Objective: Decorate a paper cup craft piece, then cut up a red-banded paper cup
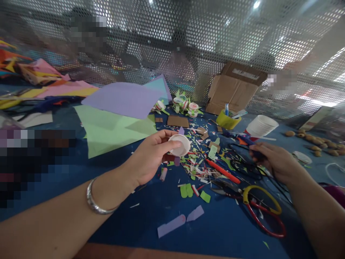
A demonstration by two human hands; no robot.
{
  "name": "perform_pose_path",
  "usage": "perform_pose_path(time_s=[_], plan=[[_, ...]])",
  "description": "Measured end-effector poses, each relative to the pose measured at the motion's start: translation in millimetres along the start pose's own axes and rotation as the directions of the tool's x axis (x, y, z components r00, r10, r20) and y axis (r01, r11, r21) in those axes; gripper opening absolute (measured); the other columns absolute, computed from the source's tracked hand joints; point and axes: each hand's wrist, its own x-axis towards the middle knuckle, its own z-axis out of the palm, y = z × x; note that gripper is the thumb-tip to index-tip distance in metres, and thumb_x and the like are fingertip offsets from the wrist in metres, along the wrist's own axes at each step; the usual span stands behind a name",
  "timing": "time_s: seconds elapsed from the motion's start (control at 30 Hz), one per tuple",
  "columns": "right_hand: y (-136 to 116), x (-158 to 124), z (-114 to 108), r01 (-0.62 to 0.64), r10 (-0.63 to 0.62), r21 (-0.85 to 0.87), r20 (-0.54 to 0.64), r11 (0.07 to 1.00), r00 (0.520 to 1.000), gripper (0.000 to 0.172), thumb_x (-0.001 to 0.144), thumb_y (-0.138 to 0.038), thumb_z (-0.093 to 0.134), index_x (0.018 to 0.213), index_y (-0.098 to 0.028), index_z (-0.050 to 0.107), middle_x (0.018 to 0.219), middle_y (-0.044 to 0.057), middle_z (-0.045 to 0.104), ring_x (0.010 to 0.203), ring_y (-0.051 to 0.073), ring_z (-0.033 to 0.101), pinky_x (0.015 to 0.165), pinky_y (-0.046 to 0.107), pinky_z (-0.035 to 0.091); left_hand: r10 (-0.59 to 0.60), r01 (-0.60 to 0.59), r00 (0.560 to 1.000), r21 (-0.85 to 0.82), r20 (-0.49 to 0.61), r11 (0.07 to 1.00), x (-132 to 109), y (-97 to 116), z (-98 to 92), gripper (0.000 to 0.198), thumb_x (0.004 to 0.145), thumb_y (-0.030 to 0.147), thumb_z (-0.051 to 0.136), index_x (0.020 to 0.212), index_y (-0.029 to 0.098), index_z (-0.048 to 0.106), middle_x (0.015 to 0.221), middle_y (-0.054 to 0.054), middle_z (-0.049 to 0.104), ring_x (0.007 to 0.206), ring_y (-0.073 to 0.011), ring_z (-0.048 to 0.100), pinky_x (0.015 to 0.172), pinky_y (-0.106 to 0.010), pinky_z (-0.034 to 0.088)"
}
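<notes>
My left hand (157, 151) pinches a small white paper cup (183, 146), its open round side facing me. Purple paper tabs (177, 160) stick out from it above and below. On the right, my right hand (266, 158) is wrapped round a blue glue gun (246, 139) with an orange part and a black cord, its nozzle pointing left. Below that hand lie scissors (262, 208) with red and yellow handles and an orange-red stick-like tool (223, 171). Two cut purple paper strips (172, 225) rest near the front edge.
Paper scraps (199, 158) litter the middle. Green sheet (115, 129) and purple sheet (121, 99) lie left. Behind are small cup crafts (185, 104), a cardboard box (234, 90) and a perforated metal screen (151, 46). Stacked cups (261, 126) and brown nut-like pieces (320, 142) are right.
</notes>
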Motion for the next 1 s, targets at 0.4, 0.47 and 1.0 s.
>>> perform_pose_path(time_s=[0.4,0.47,1.0], plan=[[-48,-24,9,-0.241,0.233,0.795,0.129,0.557,0.964,0.035,0.063,-0.041,0.080,0.086,-0.021,0.062,0.071,-0.005,0.028,0.056,0.010,0.025,0.041,0.023,0.037,-0.098,0.117,0.987,-0.147,0.129,0.982,5,-3,-8.2,0.021,0.076,0.014,0.068,0.097,0.013,0.065,0.092,-0.007,0.066,0.076,-0.0152,0.062,0.054,-0.023,0.052],[-55,-30,15,-0.250,0.270,0.856,0.136,0.452,0.953,0.040,0.058,-0.038,0.086,0.084,-0.019,0.063,0.069,-0.006,0.027,0.055,0.008,0.024,0.041,0.018,0.039,-0.113,0.126,0.986,-0.111,0.120,0.986,5,-3,-9.3,0.021,0.076,0.014,0.068,0.097,0.013,0.063,0.093,-0.008,0.067,0.077,-0.0159,0.062,0.056,-0.024,0.053],[-74,-51,39,-0.315,0.140,0.892,0.284,0.324,0.948,0.036,0.060,-0.038,0.090,0.075,-0.020,0.062,0.062,-0.007,0.025,0.051,0.007,0.020,0.039,0.018,0.039,-0.209,0.231,0.971,-0.224,0.116,0.947,11,-1,-4.7,0.007,0.087,0.010,0.060,0.084,0.011,0.067,0.091,-0.010,0.069,0.075,-0.0149,0.066,0.060,-0.022,0.059]])
